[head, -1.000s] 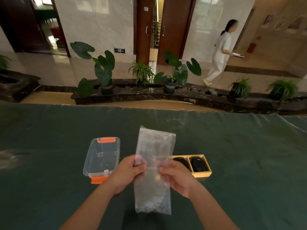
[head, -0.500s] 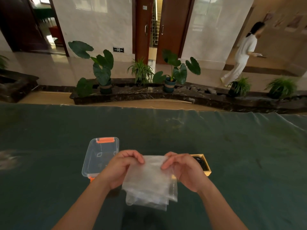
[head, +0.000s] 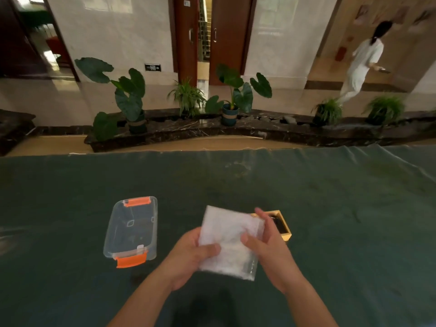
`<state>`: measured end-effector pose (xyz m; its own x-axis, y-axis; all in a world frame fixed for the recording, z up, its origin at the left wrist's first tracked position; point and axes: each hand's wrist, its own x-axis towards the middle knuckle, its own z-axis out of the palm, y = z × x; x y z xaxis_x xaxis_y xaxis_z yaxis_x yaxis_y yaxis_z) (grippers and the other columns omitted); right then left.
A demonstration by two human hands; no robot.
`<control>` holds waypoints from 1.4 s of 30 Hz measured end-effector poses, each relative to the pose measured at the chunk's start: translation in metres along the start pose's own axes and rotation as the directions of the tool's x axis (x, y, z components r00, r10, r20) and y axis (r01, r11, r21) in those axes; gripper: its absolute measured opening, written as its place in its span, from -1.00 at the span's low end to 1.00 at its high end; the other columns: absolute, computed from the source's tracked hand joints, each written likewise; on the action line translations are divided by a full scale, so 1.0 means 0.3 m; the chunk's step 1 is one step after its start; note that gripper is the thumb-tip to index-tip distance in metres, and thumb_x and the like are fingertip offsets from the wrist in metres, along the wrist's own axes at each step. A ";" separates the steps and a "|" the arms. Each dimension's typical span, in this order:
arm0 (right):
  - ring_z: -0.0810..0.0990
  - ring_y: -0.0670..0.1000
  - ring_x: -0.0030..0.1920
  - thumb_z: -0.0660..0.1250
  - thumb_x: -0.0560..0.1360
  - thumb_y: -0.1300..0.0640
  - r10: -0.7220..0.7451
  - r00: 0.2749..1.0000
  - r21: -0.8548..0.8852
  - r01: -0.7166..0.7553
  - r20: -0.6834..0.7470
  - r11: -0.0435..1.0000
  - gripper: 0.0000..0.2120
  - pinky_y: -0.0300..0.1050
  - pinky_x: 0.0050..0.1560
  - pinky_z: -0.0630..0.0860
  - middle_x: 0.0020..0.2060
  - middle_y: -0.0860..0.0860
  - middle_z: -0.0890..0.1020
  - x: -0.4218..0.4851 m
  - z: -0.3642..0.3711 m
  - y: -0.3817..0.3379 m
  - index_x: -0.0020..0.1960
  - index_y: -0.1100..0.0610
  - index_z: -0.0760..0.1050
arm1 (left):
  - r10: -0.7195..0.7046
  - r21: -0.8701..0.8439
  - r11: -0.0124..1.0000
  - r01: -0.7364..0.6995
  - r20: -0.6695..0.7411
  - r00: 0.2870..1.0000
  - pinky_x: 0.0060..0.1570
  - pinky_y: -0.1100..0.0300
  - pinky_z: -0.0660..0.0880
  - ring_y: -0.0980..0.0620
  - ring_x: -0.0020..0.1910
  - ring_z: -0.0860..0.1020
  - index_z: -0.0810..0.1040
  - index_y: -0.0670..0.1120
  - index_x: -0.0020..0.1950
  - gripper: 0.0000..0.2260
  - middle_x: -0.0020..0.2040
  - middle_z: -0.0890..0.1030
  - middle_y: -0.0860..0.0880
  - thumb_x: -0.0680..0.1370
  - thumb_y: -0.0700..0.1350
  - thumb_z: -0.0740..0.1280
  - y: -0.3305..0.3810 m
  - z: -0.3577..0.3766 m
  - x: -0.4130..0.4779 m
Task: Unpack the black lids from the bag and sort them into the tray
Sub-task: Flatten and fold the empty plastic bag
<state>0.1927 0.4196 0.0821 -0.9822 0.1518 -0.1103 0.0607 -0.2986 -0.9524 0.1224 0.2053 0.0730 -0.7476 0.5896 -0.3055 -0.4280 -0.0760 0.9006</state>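
Bag [head: 226,241]: one, gripped by left hand [head: 188,256] and right hand [head: 269,246]; one tray [head: 287,236]

You will find nothing here that reads clearly. The small dark sign [head: 153,67] on the pale wall [head: 113,38], upper middle of the frame just left of the brown door [head: 184,43], carries white marks and what looks like an arrow, too blurred to read. The pale sticker [head: 187,3] at that door's top is illegible. The posters [head: 363,13] at upper right are only smears.
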 end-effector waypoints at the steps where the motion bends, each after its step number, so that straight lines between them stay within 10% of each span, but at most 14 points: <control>1: 0.65 0.22 0.26 0.56 0.46 0.22 0.049 0.998 0.054 -0.050 0.029 0.997 -0.35 0.15 0.18 0.64 0.25 0.15 0.67 -0.035 -0.035 0.030 0.48 0.05 0.40 | -0.010 0.019 1.000 0.009 0.023 1.000 0.10 -0.10 0.65 -0.28 0.18 0.67 0.62 -0.17 0.27 -0.65 0.23 0.70 -0.26 0.48 -0.31 0.48 -0.024 0.037 0.017; 9: 0.57 0.40 0.31 0.47 0.49 0.33 0.084 0.897 0.258 0.034 -0.434 0.966 -0.53 0.28 0.32 0.53 0.29 0.40 0.58 -0.574 -0.478 0.229 0.37 0.35 0.50 | -0.280 0.434 0.892 0.128 0.307 0.910 0.13 -0.24 0.65 -0.13 0.05 0.73 0.65 -0.01 0.09 -0.71 0.03 0.77 -0.08 0.40 -0.20 0.51 -0.337 0.604 0.215; 13: 0.67 0.22 0.07 0.40 0.45 0.28 0.091 0.621 0.166 0.064 -0.778 0.984 -0.64 0.08 0.06 0.58 0.10 0.27 0.70 -0.874 -0.733 0.289 0.25 0.29 0.60 | -0.360 0.527 0.848 0.056 0.496 0.790 0.00 -0.30 0.60 -0.13 -0.12 0.63 0.56 -0.19 0.05 -0.71 -0.09 0.68 -0.22 0.37 -0.20 0.50 -0.568 1.002 0.271; 17: 0.57 0.04 -0.26 0.41 0.46 0.23 0.149 0.441 0.204 0.079 -0.885 0.976 -0.84 -0.18 -0.31 0.51 -0.22 0.13 0.67 -1.047 -1.008 0.383 0.01 0.24 0.67 | -0.393 0.635 0.767 -0.094 0.580 0.713 0.02 0.06 0.56 -0.03 -0.04 0.64 0.53 -0.12 0.16 -0.62 0.06 0.67 -0.14 0.46 0.05 0.46 -0.805 1.324 0.382; 21: 0.36 0.13 -0.19 0.44 0.44 0.29 0.312 0.282 0.357 0.127 -0.907 0.925 -0.77 -0.06 -0.29 0.37 -0.20 0.19 0.46 -1.166 -1.395 0.567 0.00 0.43 0.55 | -0.178 0.782 0.363 -0.507 0.592 0.786 0.49 0.04 0.27 -0.12 0.56 0.34 0.38 -0.15 0.53 -0.44 0.56 0.39 -0.18 0.60 0.09 0.35 -1.073 1.574 0.635; 26: 0.60 0.08 -0.19 0.36 0.56 0.36 0.561 0.207 0.591 0.133 -0.801 0.795 -0.86 -0.04 -0.19 0.54 -0.15 0.14 0.64 -1.250 -1.762 0.850 0.09 0.27 0.61 | -0.150 0.722 -0.230 -0.652 0.636 0.757 0.59 -0.17 0.08 -0.16 0.67 0.02 0.09 -0.12 0.67 -0.08 0.70 0.03 -0.17 0.47 0.46 0.00 -1.294 1.724 0.898; 36: 0.53 0.13 -0.19 0.40 0.53 0.38 0.720 0.126 0.718 -0.067 -0.683 0.693 -0.80 0.00 -0.23 0.48 -0.08 0.20 0.54 -1.116 -2.235 1.398 0.14 0.33 0.51 | -0.055 0.640 -0.413 -0.649 0.693 0.719 0.53 -0.21 0.14 -0.17 0.64 0.17 0.15 -0.14 0.64 -0.12 0.67 0.16 -0.18 0.47 0.35 0.21 -1.418 1.693 0.954; 42: 0.53 0.35 0.18 0.39 0.55 0.27 0.612 -0.297 0.664 -0.507 -0.733 0.549 -0.51 0.19 0.11 0.52 0.19 0.33 0.53 -1.078 -2.304 1.572 0.39 0.41 0.32 | -0.016 0.632 -0.409 -0.658 0.716 0.698 0.53 -0.20 0.15 -0.14 0.64 0.17 0.19 -0.14 0.63 -0.13 0.67 0.17 -0.16 0.46 0.34 0.23 -1.424 1.682 0.962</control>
<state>0.6617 0.8808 -0.5278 0.4586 0.4626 -0.7588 0.4134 -0.8669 -0.2786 0.3456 0.8137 -0.2440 -0.1509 0.9885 -0.0061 0.9881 0.1510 0.0280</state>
